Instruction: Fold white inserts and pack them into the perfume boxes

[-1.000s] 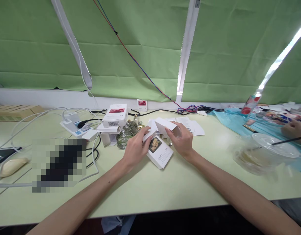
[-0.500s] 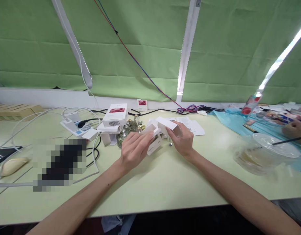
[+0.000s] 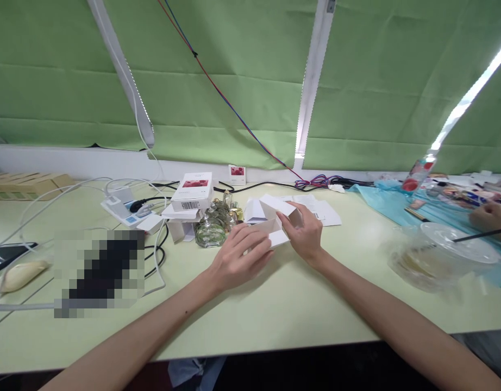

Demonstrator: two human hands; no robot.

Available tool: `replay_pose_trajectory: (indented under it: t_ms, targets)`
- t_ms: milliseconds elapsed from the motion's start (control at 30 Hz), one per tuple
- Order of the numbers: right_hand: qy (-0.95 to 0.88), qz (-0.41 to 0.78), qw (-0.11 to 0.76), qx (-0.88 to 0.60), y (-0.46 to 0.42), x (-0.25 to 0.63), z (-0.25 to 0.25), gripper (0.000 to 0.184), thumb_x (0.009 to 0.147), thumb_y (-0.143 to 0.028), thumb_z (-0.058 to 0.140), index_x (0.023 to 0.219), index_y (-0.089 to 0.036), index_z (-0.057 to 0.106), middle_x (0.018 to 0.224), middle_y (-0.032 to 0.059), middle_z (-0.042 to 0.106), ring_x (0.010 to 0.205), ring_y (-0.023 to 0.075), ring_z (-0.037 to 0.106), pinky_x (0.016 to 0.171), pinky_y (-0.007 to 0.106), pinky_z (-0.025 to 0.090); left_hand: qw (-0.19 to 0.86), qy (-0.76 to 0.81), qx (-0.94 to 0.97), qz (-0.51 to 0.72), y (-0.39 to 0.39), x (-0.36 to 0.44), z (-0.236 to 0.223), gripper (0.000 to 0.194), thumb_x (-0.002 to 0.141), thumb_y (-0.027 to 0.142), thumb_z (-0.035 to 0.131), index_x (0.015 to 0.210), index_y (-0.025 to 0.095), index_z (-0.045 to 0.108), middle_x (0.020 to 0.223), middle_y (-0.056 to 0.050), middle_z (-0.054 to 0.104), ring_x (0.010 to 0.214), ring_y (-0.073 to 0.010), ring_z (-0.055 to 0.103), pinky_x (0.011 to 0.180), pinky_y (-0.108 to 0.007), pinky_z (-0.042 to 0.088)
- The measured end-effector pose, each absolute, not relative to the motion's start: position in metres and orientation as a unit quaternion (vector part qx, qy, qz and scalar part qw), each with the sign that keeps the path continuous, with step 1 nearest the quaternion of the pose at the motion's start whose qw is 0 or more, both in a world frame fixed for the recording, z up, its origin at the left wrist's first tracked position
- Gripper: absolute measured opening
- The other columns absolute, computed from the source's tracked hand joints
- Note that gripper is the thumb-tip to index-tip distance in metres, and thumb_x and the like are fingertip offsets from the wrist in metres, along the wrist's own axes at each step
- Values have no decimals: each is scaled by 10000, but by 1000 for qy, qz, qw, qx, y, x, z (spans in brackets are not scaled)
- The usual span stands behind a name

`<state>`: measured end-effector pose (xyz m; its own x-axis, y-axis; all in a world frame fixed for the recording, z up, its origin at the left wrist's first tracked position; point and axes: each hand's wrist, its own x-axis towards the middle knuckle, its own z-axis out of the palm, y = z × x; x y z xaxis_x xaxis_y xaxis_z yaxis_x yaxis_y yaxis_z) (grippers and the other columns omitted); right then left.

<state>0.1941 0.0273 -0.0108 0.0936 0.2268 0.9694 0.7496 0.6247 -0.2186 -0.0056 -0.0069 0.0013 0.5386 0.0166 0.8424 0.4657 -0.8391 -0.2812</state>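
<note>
My right hand [image 3: 304, 233] is closed on a small white cardboard box [image 3: 277, 206], thumb on the near side and fingers over the far edge. My left hand [image 3: 243, 255] wraps round the lower left part of the white cardboard, where an open edge and a pale flap [image 3: 278, 238] show. Whether this is one box or two parts, I cannot tell. Just left of it stand several clear green glass bottles [image 3: 210, 232] with gold tops. Behind the hands lie white paper sheets [image 3: 327, 210].
White boxes with a red picture [image 3: 192, 190] are stacked left of the bottles. A power strip [image 3: 122, 209] and loose cables lie further left. On the right are a lidded plastic cup [image 3: 442, 260] with a straw, a blue sheet [image 3: 381, 203] and another person's hand [image 3: 493, 214].
My left hand has shifted down and right, and the printed face of the box has turned out of sight. More of the bottles shows. The right hand has barely moved.
</note>
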Motion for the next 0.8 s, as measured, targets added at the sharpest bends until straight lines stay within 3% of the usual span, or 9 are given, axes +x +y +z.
replay_pose_trajectory:
  t_ms: [167, 300, 400, 667, 800]
  targets:
    - [-640, -197, 638, -381, 29, 195, -11, 256, 906, -378, 676, 1061, -175, 673, 914, 72, 775, 780, 195, 736, 723, 312, 588, 191, -178, -834, -486, -6, -5, 2, 221, 847, 235, 690, 1061, 218, 635, 1022, -106, 704, 971, -248, 633, 869, -430, 523]
    - [-632, -201, 638, -391, 29, 196, -11, 268, 912, -410, 663, 1053, -182, 677, 917, 74, 778, 782, 197, 741, 721, 316, 595, 147, -203, -829, -500, -6, -4, 0, 106, 916, 221, 590, 991, 219, 665, 1007, -99, 698, 978, -239, 613, 874, -429, 514]
    - [-633, -208, 638, -387, 29, 196, -10, 255, 909, -391, 673, 1049, -178, 676, 921, 78, 779, 789, 198, 743, 723, 314, 597, 121, -228, -819, -513, -6, -3, -1, 154, 953, 174, 518, 944, 210, 668, 992, -94, 698, 986, -230, 605, 876, -419, 510]
    - [-637, -204, 638, -383, 28, 194, -10, 266, 909, -401, 672, 1059, -181, 679, 917, 77, 779, 788, 202, 746, 721, 317, 598, 99, -270, -785, -548, -8, 3, 0, 68, 905, 139, 617, 919, 206, 620, 955, -64, 668, 935, -202, 599, 838, -380, 525]
    - [-637, -209, 639, -377, 28, 194, -10, 251, 905, -385, 681, 1046, -177, 681, 907, 76, 778, 783, 202, 745, 711, 311, 593, 96, -303, -771, -552, -10, 3, 2, 160, 874, 169, 658, 1023, 201, 607, 1018, -78, 640, 989, -215, 597, 883, -393, 531]
